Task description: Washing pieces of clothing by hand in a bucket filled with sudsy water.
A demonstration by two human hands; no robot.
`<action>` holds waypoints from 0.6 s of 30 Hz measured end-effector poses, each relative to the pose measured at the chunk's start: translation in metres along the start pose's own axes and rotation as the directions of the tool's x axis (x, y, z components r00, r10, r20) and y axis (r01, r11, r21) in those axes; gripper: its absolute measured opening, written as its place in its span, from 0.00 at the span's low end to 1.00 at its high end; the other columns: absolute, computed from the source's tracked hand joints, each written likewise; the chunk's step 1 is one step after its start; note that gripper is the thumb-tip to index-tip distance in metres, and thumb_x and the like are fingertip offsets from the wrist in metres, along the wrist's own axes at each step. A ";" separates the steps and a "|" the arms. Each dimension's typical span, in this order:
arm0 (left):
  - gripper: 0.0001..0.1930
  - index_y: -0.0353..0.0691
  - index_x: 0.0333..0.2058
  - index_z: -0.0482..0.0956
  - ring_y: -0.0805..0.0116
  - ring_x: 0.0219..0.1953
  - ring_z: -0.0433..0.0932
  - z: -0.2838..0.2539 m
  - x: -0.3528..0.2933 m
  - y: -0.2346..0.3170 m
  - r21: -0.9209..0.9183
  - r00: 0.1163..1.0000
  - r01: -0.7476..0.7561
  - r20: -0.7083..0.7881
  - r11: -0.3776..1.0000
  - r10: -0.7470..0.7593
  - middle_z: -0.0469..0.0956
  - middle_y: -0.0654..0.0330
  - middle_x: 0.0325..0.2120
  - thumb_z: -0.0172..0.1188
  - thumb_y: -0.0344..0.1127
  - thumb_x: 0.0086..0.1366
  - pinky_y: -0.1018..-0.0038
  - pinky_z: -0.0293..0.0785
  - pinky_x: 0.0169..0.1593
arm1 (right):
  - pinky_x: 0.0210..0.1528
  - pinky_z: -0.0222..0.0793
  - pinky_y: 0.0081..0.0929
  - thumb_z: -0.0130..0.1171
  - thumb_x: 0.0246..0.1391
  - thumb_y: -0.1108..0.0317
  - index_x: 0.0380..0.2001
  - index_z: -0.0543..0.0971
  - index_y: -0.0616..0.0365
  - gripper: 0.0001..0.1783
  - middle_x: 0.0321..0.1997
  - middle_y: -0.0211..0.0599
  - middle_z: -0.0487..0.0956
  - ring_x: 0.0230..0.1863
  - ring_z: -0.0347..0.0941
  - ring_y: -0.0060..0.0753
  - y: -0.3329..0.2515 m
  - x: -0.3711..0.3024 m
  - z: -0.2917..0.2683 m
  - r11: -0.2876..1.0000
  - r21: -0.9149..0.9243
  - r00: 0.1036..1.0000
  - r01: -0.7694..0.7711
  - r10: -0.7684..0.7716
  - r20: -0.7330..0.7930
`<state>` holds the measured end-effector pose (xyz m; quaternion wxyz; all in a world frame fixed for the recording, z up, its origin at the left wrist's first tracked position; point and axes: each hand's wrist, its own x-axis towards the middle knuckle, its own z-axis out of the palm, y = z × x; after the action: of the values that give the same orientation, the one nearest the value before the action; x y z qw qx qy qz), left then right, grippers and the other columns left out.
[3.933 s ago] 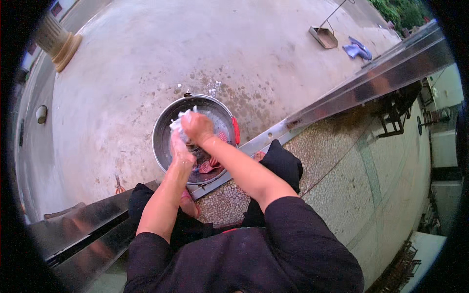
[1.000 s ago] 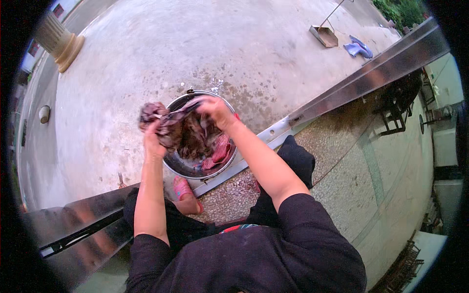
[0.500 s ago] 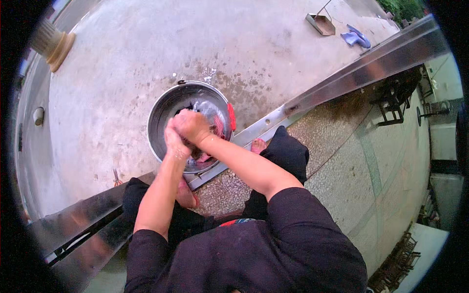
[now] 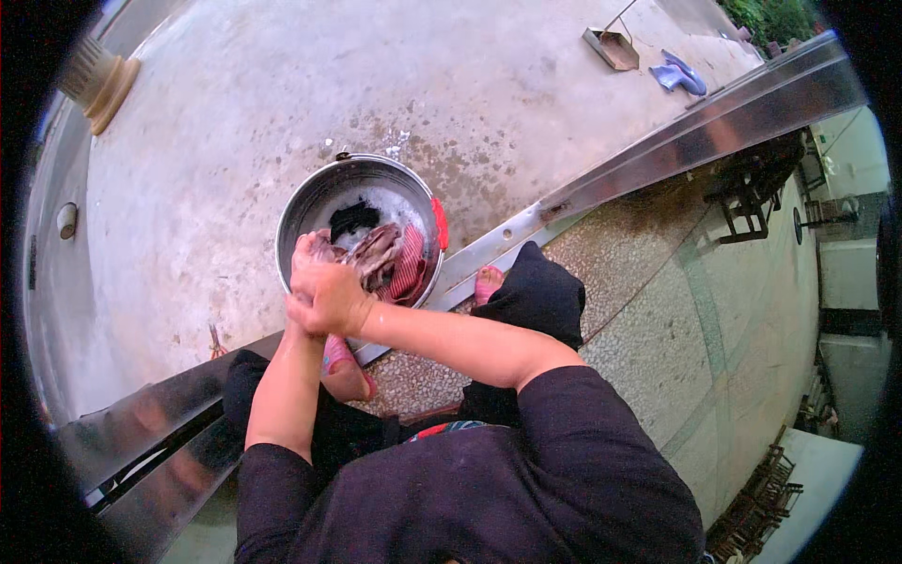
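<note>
A round metal bucket (image 4: 297,201) stands before me with sudsy water and wet cloths in it. My left hand (image 4: 308,256) is at its near left rim, closed on one end of a brownish-mauve cloth (image 4: 376,254) that trails into the water. Across the left hand and wrist lies my right hand (image 4: 331,297), its fingers curled; whatever is under them is hidden. A black cloth (image 4: 353,218) floats in white foam on the far side. Against the right inner wall rests a red-and-white striped cloth (image 4: 410,267).
A red grip (image 4: 441,224) sits on the bucket handle at the right rim. A metal door track (image 4: 512,235) runs diagonally past the bucket and my feet in pink sandals (image 4: 488,284). Far right are a dustpan (image 4: 613,49) and a blue cloth-like thing (image 4: 678,73).
Both hands have moved from over the bucket's middle toward its near left rim. The right hand has slid down over the left. The black, mauve and striped cloths now show more.
</note>
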<state>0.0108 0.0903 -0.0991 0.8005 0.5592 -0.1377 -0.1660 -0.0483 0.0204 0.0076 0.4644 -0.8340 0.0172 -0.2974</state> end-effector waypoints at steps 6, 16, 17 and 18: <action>0.10 0.47 0.37 0.72 0.69 0.39 0.72 0.067 0.012 0.080 -0.298 0.814 0.500 -0.159 0.813 -0.558 0.73 0.64 0.35 0.50 0.40 0.58 0.71 0.70 0.43 | 0.33 0.64 0.45 0.45 0.48 0.58 0.28 0.67 0.59 0.14 0.24 0.53 0.72 0.30 0.70 0.57 0.094 0.012 -0.029 0.802 -0.016 0.799 -0.597 0.592 -0.105; 0.02 0.43 0.26 0.68 0.65 0.32 0.74 -0.008 0.059 0.074 -0.355 0.882 0.359 -0.173 0.863 -0.438 0.74 0.59 0.28 0.51 0.30 0.51 0.63 0.71 0.37 | 0.38 0.67 0.20 0.60 0.39 0.70 0.33 0.76 0.62 0.14 0.31 0.29 0.76 0.34 0.70 0.18 0.045 0.044 -0.087 0.531 0.589 0.766 -0.609 0.201 0.611; 0.03 0.43 0.26 0.69 0.65 0.34 0.74 0.014 0.049 0.073 -0.416 0.851 0.403 -0.157 0.815 -0.501 0.74 0.59 0.29 0.51 0.29 0.51 0.63 0.71 0.39 | 0.39 0.68 0.22 0.58 0.40 0.73 0.32 0.76 0.63 0.12 0.30 0.32 0.77 0.33 0.72 0.21 0.061 0.053 -0.096 0.461 0.691 0.830 -0.557 0.293 0.474; 0.04 0.43 0.27 0.69 0.65 0.36 0.73 0.015 0.041 0.062 -0.479 0.854 0.407 -0.102 0.778 -0.510 0.74 0.60 0.30 0.50 0.29 0.51 0.63 0.71 0.41 | 0.38 0.69 0.23 0.55 0.40 0.75 0.31 0.76 0.63 0.10 0.29 0.33 0.77 0.32 0.72 0.24 0.067 0.059 -0.097 0.353 0.783 0.841 -0.513 0.390 0.375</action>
<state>0.0484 0.0804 -0.0339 0.8507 0.3949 0.1365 -0.3190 -0.0323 -0.1098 0.0210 0.8790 -0.4663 0.0672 -0.0735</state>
